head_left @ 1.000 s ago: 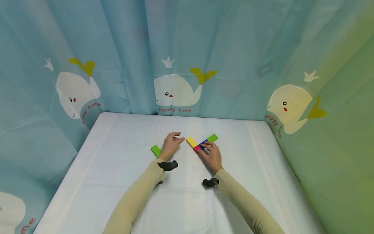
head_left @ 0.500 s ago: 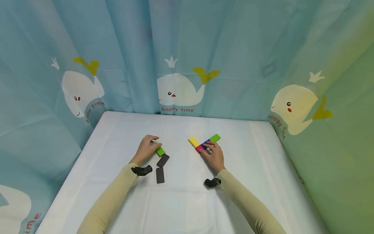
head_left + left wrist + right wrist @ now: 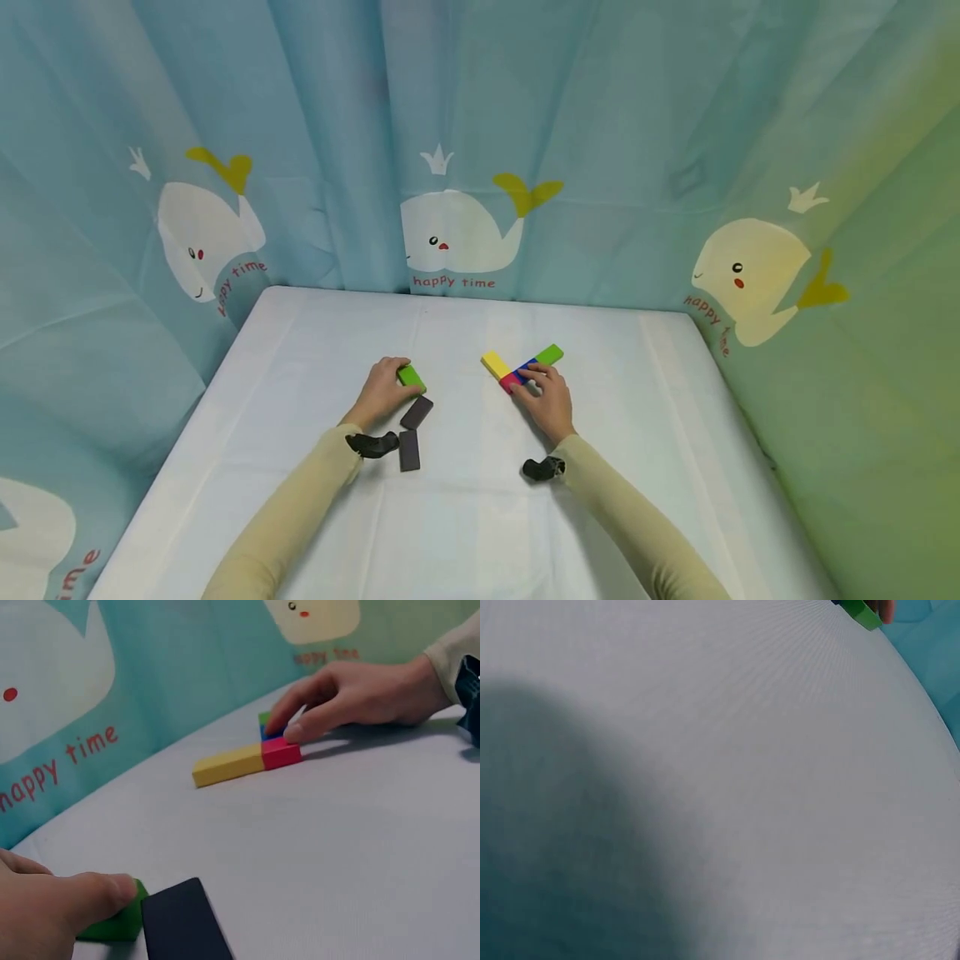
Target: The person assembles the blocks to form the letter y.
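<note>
My left hand (image 3: pixel 381 392) holds a green block (image 3: pixel 411 378) between thumb and fingers on the white table. In the left wrist view, the left thumb (image 3: pixel 105 891) lies along the green block (image 3: pixel 120 922), close to a dark block (image 3: pixel 184 922). My right hand (image 3: pixel 547 402) is on a joined row: its thumb rests at the red block (image 3: pixel 282 754) and its fingers at the blue block (image 3: pixel 528 367), partly hidden. A yellow block (image 3: pixel 496 364) extends from the red one and another green block (image 3: pixel 550 354) from the blue one, forming a V.
Two dark blocks, one (image 3: pixel 417 412) angled and one (image 3: pixel 409 451) upright in view, lie beside the left wrist. A whale-print curtain (image 3: pixel 630 125) surrounds the white table (image 3: pixel 480 517) at the back and sides. The right wrist view shows mostly tabletop (image 3: pixel 780 787).
My left hand has moved left from beside the yellow block to the separate green block and has taken hold of it, uncovering the dark blocks. The right hand has stayed at the joined blocks.
</note>
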{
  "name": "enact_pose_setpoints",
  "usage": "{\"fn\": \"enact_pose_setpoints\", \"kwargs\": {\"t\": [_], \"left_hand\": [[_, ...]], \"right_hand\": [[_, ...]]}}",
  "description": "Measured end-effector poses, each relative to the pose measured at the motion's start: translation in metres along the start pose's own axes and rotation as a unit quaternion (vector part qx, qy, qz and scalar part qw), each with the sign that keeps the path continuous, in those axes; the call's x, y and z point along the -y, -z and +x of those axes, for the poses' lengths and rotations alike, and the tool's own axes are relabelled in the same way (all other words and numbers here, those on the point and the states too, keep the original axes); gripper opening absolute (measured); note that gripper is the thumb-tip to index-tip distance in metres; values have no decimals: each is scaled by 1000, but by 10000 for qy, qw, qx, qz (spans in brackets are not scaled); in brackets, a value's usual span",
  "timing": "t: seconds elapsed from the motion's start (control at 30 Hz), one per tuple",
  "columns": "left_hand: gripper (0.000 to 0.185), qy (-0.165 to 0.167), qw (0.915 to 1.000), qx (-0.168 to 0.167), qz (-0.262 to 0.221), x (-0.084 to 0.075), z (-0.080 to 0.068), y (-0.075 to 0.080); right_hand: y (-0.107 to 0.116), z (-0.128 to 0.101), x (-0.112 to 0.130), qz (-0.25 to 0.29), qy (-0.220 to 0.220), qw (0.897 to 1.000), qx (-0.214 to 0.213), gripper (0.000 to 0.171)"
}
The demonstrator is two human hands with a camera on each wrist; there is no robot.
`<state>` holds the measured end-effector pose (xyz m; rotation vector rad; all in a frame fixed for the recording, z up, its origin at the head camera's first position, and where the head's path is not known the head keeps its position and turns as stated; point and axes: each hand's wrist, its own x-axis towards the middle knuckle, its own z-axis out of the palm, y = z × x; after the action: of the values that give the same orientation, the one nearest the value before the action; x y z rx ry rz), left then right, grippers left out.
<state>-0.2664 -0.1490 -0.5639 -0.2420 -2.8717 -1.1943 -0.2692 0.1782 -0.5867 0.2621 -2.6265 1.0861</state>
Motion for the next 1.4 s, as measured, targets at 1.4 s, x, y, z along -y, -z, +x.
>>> {"fn": "enact_pose_setpoints", "kwargs": {"t": [1.4], "left_hand": [[47, 451, 9979, -455, 6, -54, 45, -45]], "right_hand": [[-3, -1, -5, -1, 201, 9997, -141, 35]]}}
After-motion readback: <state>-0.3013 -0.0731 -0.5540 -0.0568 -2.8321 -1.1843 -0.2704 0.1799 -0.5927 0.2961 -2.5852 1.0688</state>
